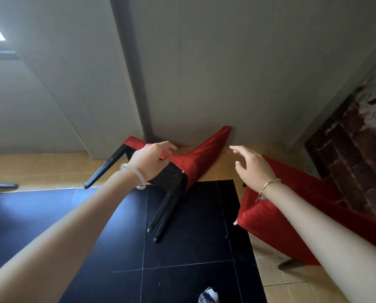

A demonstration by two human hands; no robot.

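Seen from the head camera, a red chair (206,154) lies tipped over at the floor's (182,270) far edge, against the wall (226,73). The left hand (152,160) curls round its seat edge. The right hand (252,169) hovers beside it, fingers spread and holding nothing, near a second red chair (270,215).

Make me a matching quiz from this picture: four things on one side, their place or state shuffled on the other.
Things:
1. left hand
2. right hand
3. tipped chair
4. shoe

States or places:
A. open, holds nothing
B. lies on its side by the wall
C. grips the red seat edge
D. on the black tile, at the bottom edge

Pairs: 1-C, 2-A, 3-B, 4-D
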